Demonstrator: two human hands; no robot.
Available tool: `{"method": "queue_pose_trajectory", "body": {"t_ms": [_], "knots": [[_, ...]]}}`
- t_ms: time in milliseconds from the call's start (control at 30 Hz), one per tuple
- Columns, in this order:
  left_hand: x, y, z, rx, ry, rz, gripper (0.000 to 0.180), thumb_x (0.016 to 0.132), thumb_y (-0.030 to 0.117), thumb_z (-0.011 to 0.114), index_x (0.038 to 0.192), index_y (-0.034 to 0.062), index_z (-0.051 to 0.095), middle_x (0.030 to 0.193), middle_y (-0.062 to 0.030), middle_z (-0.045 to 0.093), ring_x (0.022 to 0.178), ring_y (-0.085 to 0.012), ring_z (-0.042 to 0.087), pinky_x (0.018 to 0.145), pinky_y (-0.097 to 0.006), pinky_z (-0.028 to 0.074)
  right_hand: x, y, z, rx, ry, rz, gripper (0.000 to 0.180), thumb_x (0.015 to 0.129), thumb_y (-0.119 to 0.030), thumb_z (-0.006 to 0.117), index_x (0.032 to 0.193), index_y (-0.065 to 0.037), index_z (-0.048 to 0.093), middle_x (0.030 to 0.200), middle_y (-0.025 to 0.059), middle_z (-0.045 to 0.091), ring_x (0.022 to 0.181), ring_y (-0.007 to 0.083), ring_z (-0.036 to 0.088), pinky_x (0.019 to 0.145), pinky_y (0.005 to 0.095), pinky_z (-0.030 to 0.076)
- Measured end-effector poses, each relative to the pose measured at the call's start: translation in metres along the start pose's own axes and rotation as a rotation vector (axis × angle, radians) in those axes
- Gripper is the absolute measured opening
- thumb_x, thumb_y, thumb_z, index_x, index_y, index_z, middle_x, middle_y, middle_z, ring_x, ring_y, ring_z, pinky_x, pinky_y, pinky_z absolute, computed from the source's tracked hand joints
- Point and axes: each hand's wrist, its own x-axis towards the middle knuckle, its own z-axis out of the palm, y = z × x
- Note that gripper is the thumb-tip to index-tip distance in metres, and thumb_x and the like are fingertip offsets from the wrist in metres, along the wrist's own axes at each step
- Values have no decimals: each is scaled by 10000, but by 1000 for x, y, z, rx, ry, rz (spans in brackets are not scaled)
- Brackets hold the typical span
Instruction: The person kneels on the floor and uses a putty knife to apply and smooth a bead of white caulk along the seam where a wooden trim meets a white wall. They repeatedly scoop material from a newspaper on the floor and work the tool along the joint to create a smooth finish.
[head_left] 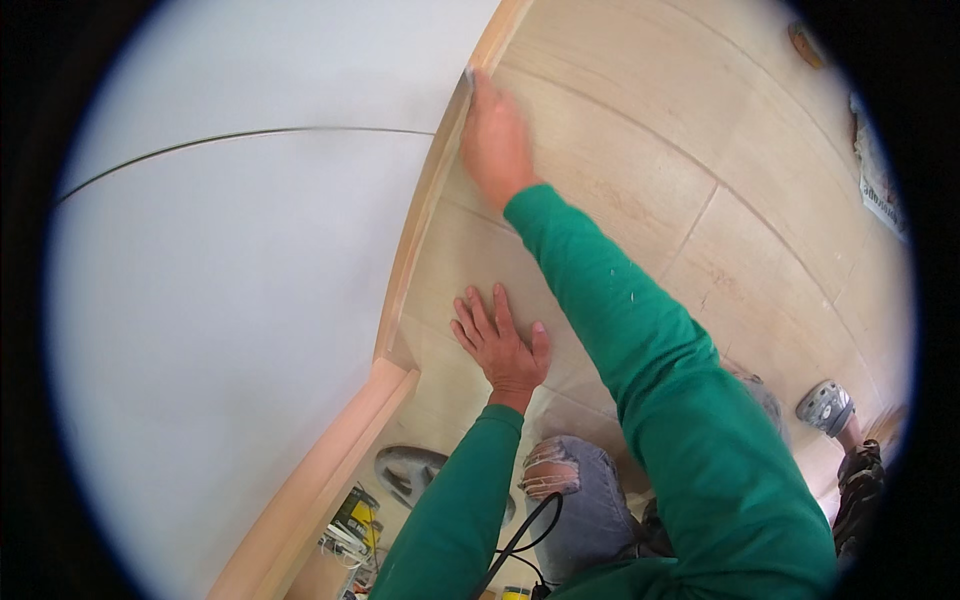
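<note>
My right hand [498, 140] is closed and slightly blurred, pressed against the wooden baseboard [415, 235] that runs along the foot of a white panel [240, 250]. A small greyish edge shows at its fingertips, but what it is cannot be made out. Nearer to me, my left hand [502, 345] lies flat with spread fingers on the beige tiled floor [620, 140], a little right of the baseboard. Nothing is in that hand. Around it, the baseboard meets a wider wooden piece [320, 460] at a corner.
At the lower left lie a grey sandal-like object [408, 470] and a yellow and black box [355, 515] among cables. A black cable [525, 540] hangs by my knee. Another person's grey clog [826, 406] stands at the right, below a printed sheet [880, 190].
</note>
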Motion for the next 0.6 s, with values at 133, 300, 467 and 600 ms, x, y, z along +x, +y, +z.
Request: {"method": "queue_pose_trajectory", "body": {"t_ms": [133,300,467,600], "knots": [[6,7,-1,-28,-12,25,799,985,511,490,1633,66,348,1691,-294,240,1554,-546,181,1230,-680,103,31,12,-5,-9,128,-37,386,993,-32,498,1371,5,564,1045,303,656,988,495,636,832,572,524],[2,1,-3,-4,-3,-3,801,973,493,519,1628,63,355,1688,-294,251,1550,-549,191,1229,-684,108,4,0,2,-27,22,-1,361,1012,-56,482,1346,25,593,1072,304,680,1003,490,633,853,566,517],[3,-4,1,-46,-3,8,812,953,479,558,1622,61,367,1685,-297,251,1555,-547,173,1224,-696,102,67,19,0,28,249,-46,307,1068,-155,466,1198,41,663,949,306,683,939,500,628,847,560,505],[1,-11,8,-4,-39,5,845,946,471,582,1638,62,324,1697,-301,208,1564,-544,144,1225,-703,90,-4,9,-9,177,55,91,379,1112,-257,446,1159,49,664,967,322,669,973,519,614,875,583,480]]}}
